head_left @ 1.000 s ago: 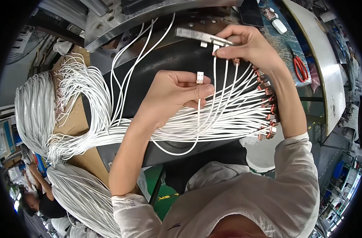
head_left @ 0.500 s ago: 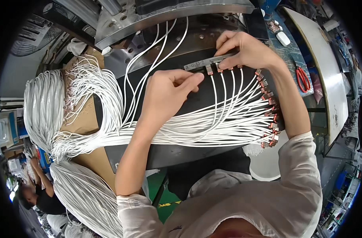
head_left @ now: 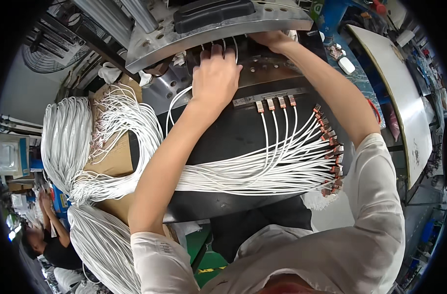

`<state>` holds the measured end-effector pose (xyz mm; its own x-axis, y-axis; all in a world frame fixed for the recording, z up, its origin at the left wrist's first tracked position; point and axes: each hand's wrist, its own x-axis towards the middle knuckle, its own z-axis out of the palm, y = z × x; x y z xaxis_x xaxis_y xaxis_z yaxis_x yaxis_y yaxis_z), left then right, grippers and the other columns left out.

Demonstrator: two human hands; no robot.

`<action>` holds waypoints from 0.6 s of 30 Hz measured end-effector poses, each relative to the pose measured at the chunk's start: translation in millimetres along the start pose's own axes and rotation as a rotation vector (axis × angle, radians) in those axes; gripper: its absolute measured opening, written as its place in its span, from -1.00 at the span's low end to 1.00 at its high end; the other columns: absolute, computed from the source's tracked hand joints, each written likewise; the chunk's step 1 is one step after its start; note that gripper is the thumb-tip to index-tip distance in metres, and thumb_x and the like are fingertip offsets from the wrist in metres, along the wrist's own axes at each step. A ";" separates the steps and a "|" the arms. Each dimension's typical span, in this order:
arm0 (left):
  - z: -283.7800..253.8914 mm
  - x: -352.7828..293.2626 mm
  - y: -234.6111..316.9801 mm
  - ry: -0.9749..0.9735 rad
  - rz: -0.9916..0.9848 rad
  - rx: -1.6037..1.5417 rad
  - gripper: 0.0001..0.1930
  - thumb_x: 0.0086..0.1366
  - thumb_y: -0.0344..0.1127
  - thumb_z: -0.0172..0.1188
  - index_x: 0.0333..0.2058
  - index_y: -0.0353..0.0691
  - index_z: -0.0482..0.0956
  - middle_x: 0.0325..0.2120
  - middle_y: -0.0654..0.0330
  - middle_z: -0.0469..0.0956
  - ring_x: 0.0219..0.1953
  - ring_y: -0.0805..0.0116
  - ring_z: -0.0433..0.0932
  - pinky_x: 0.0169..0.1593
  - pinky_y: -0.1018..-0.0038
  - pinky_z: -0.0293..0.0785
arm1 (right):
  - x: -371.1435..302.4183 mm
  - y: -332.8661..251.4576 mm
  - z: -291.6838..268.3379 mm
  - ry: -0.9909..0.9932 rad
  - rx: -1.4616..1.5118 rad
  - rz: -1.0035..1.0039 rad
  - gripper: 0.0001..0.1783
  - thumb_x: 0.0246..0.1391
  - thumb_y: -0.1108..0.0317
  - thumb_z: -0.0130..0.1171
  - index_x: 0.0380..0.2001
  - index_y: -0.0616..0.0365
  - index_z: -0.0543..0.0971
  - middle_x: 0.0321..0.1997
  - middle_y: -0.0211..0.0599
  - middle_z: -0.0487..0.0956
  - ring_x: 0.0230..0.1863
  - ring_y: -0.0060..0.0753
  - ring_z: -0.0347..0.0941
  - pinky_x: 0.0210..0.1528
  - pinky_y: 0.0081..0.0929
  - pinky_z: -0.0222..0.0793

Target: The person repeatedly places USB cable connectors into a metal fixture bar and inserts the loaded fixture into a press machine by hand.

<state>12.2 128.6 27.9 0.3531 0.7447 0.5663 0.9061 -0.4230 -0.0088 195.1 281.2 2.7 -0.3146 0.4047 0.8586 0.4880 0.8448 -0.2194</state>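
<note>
Where steel plate curves, left hand pressing thin white cables

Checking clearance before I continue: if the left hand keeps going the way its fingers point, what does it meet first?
Probably the metal machine plate: the left hand points up under its edge, fingertips on the white wires. Depth is unclear.
</note>
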 end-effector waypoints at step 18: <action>-117.6 -57.1 8.1 0.044 0.133 -0.530 -0.91 0.02 -0.40 0.26 -0.57 -0.26 0.54 -0.63 0.10 0.50 -0.60 0.11 0.39 -0.43 0.32 0.32 | -22.7 -76.3 -73.7 -0.393 -0.370 0.315 -0.73 0.16 0.21 0.23 -0.23 0.19 0.61 -0.19 -0.12 0.60 -0.11 0.00 0.54 -0.09 -0.18 0.45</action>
<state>-28.0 21.9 92.4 0.4362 0.6499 0.6223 0.6089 -0.7224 0.3276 225.0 181.8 34.1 -0.3511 0.7725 0.5291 0.8338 0.5150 -0.1987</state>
